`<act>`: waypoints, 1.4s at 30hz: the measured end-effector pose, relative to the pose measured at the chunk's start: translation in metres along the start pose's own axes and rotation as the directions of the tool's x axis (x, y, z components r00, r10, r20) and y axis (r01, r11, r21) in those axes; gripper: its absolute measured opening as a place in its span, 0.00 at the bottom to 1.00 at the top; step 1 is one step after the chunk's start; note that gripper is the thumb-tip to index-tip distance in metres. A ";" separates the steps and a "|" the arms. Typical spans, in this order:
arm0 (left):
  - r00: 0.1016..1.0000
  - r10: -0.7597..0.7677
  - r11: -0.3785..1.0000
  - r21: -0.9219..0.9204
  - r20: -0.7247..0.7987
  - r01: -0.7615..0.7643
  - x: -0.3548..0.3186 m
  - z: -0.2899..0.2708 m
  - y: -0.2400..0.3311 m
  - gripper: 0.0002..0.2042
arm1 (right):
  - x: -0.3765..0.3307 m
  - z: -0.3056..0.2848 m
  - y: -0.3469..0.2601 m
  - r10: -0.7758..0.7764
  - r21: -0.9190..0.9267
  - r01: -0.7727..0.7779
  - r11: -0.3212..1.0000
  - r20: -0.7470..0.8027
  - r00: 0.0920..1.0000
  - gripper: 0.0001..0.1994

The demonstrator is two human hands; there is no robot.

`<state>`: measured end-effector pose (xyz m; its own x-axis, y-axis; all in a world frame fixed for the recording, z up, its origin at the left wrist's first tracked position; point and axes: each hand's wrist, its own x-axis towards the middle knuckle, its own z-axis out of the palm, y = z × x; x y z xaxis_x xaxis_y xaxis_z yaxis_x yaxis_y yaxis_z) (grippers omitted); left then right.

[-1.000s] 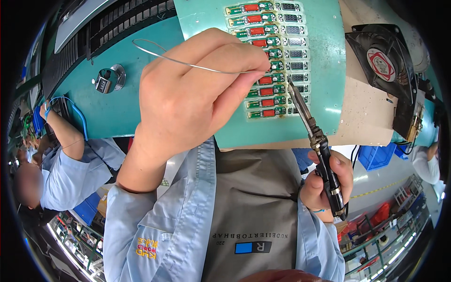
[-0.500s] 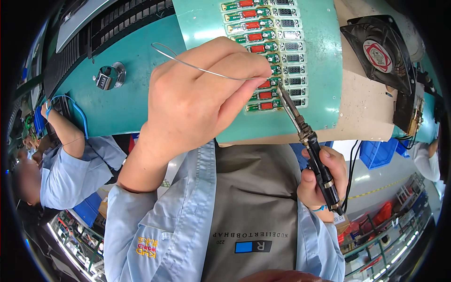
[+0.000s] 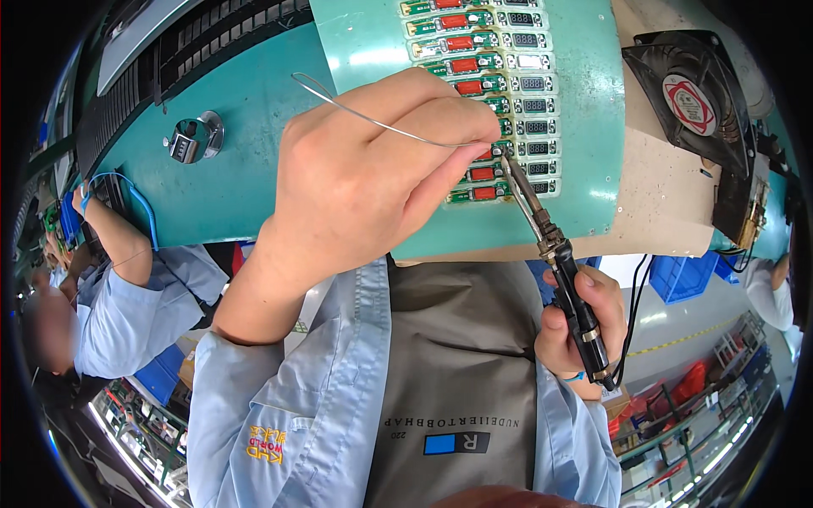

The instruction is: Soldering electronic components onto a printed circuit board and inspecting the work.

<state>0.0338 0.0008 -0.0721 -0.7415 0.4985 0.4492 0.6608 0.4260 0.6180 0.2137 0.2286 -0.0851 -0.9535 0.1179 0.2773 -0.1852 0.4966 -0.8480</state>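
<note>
My left hand [image 3: 364,182] pinches a thin solder wire [image 3: 389,128] between thumb and fingertips; its slack end loops back over the knuckles. My right hand [image 3: 603,306] grips the black handle of a soldering iron [image 3: 579,306]. The iron's tip meets one of several small green circuit boards [image 3: 483,174], close beside my left fingertips. These boards carry red components and sit in a column, with small dark digital displays [image 3: 537,127] along their right side. Part of the column is hidden behind my left hand.
Under the boards is a teal sheet [image 3: 589,127] on a brown surface [image 3: 665,212]. A black fan [image 3: 686,93] stands at the right. On the left, a small metal counter [image 3: 193,140] rests on the teal table [image 3: 246,169]. A co-worker's arm [image 3: 118,229] shows farther left.
The boards, sheet and fan appear slightly farther right in the picture, my left hand with them. The iron's tip stays at the same board, and both hands keep their holds.
</note>
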 end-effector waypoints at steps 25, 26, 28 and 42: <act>0.999 0.031 0.999 -0.009 -0.009 -0.031 -0.008 -0.005 0.014 0.09 | -0.015 -0.008 -0.002 -0.061 -0.017 0.061 0.998 -0.033 0.998 0.21; 1.000 0.029 1.000 -0.007 -0.002 -0.029 -0.009 -0.005 0.014 0.10 | -0.015 -0.007 -0.002 -0.059 -0.011 0.059 0.998 -0.027 0.998 0.21; 1.000 0.026 1.000 -0.002 0.011 -0.025 -0.011 -0.005 0.014 0.10 | -0.015 -0.006 -0.004 -0.056 0.000 0.056 0.998 -0.013 0.998 0.21; 1.000 -0.004 1.000 -0.015 0.003 0.004 -0.012 0.002 0.011 0.10 | -0.015 -0.005 -0.002 0.022 0.008 -0.022 1.000 0.014 1.000 0.21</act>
<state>0.0498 0.0006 -0.0720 -0.7435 0.4991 0.4451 0.6563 0.4165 0.6292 0.2291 0.2300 -0.0852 -0.9607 0.1165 0.2518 -0.1657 0.4873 -0.8574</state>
